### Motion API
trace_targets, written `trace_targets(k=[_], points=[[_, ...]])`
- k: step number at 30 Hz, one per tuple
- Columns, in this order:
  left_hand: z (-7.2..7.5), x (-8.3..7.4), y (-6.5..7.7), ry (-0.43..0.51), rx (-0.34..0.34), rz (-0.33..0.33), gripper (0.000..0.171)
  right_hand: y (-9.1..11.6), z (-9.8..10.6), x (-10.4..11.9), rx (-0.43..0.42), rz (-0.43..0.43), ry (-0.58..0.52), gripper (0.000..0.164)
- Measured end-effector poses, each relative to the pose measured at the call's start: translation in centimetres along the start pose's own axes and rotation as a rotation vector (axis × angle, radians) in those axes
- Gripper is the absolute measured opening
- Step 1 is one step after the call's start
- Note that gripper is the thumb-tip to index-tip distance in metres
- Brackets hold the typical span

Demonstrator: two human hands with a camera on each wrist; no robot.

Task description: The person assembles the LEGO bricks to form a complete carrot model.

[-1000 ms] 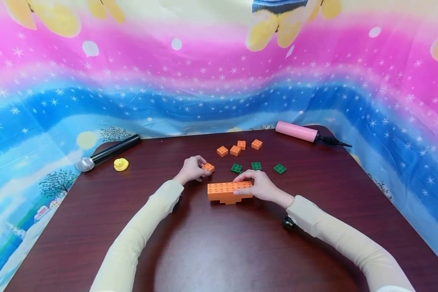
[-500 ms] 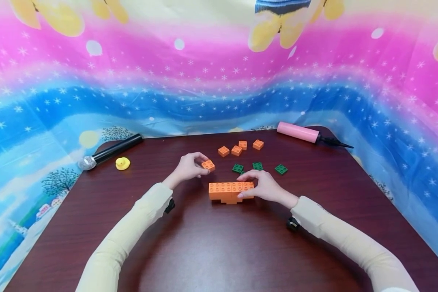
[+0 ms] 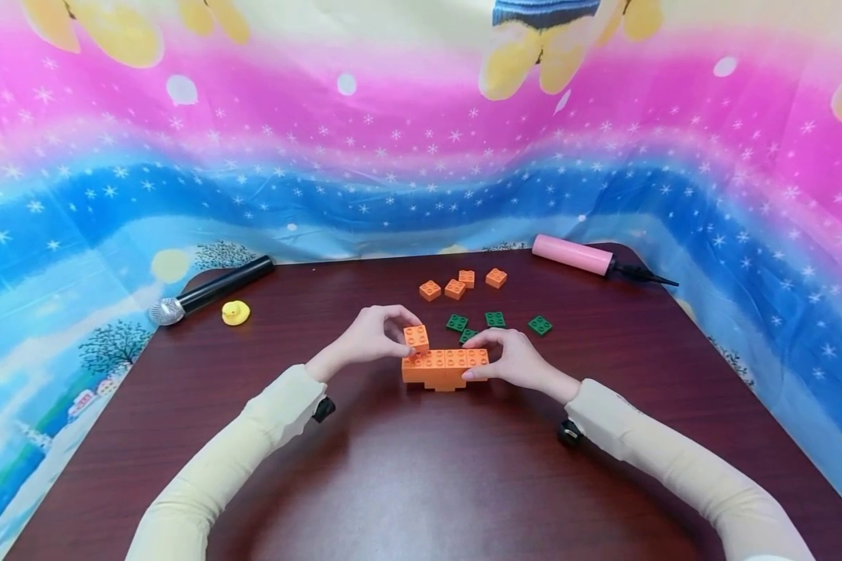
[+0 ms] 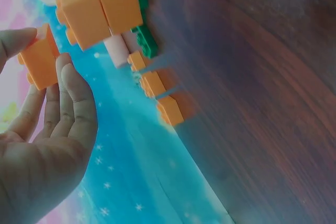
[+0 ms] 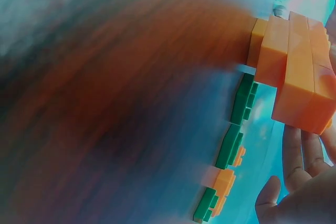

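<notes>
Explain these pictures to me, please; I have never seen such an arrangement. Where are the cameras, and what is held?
No machine works here, only a person's left hand and right hand. The wide picture comes from a camera worn on the head; the two tilted ones come from a camera on each wrist.

The left hand pinches a small square orange plastic brick. The right hand grips the right end of a long block of joined orange plastic bricks; the left wrist picture shows a gap between block and brick.

Beyond the hands, four loose orange plastic bricks and four flat green plastic bricks lie on the dark red-brown table. Toward the left lie a yellow toy duck and a black microphone; toward the right, a pink cylinder with a black nozzle, perhaps a pump.
</notes>
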State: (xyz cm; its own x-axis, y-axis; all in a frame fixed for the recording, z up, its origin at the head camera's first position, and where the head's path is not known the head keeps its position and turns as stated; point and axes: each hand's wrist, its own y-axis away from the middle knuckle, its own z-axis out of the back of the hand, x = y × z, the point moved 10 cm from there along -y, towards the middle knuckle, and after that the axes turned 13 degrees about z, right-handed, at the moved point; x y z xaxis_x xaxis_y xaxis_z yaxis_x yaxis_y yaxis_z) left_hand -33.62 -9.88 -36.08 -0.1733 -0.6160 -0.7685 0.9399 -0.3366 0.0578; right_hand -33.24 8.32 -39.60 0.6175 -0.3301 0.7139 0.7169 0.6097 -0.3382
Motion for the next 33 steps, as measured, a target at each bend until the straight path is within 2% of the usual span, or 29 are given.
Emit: trace_targets(k=[7,14,16,19,27,33], points=[[-1.2,-0.7,0.3,-0.038,0.052,-0.057,0.035,-0.1,-0.1,0.2,-0.004,-0.01,-0.002,0.04],[-2.1,-0.5,0.2,-0.066,0.106,-0.082,0.032,0.0,0.4,4.5,0.003,-0.007,-0.016,0.035],[-2.1,-0.5,0.1,-0.064,0.111,-0.087,0.032,0.0,0.5,4.8,0.004,-0.007,-0.015,0.035],[-2.1,-0.5,0.1,-0.054,0.12,-0.091,0.033,-0.1,0.5,4.6,0.003,-0.009,-0.008,0.035],[-2.2,-0.5,0.2,-0.023,0.127,-0.08,0.034,-0.3,-0.3,0.3,-0.011,-0.023,0.003,0.038],[-2.2,-0.6,0.2,-0.028,0.083,-0.087,0.034,-0.2,-0.3,0.0,-0.015,-0.015,-0.012,0.038]])
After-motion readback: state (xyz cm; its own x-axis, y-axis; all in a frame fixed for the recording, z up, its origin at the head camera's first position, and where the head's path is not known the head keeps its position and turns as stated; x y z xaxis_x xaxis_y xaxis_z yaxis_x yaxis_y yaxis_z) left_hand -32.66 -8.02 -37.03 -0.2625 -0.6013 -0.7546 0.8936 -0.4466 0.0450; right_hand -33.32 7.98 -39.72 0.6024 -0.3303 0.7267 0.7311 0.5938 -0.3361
